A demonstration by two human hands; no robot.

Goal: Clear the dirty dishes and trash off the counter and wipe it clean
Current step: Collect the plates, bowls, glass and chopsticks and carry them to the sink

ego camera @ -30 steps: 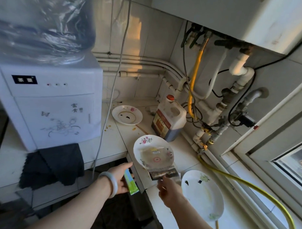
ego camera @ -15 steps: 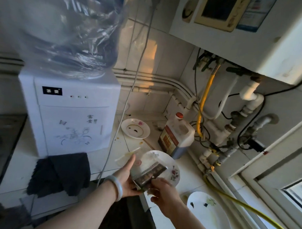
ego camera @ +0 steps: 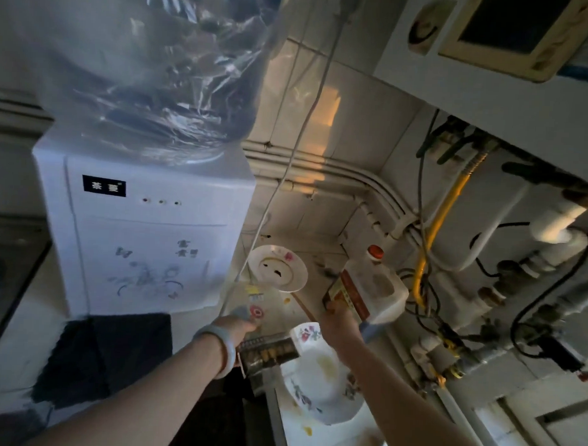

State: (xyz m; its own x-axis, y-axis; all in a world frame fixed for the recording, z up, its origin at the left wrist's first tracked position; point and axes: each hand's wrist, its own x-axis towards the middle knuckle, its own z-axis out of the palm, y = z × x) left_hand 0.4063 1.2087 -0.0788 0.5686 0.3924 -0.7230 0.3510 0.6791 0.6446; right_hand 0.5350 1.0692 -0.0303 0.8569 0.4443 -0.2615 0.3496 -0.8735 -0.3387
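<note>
When flowered plate (ego camera: 313,383) is lifted: fragile, greasy; rim is gripped.
Left hand (ego camera: 240,324): wrappers (ego camera: 268,353) are pinched.
Right hand (ego camera: 341,321): at oil jug (ego camera: 373,292), grip cannot be told.

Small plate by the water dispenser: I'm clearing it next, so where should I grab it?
Pinch the small plate's near-right rim, coming from the front right: the rim seems to flare upward there, while the dispenser and hanging cord crowd its left side.

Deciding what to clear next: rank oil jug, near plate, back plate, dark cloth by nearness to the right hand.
1. White plastic oil jug, gripped by right hand.
2. Near floral white plate, under wrist.
3. Small white back plate, rear left.
4. Dark cloth, far left.
</note>
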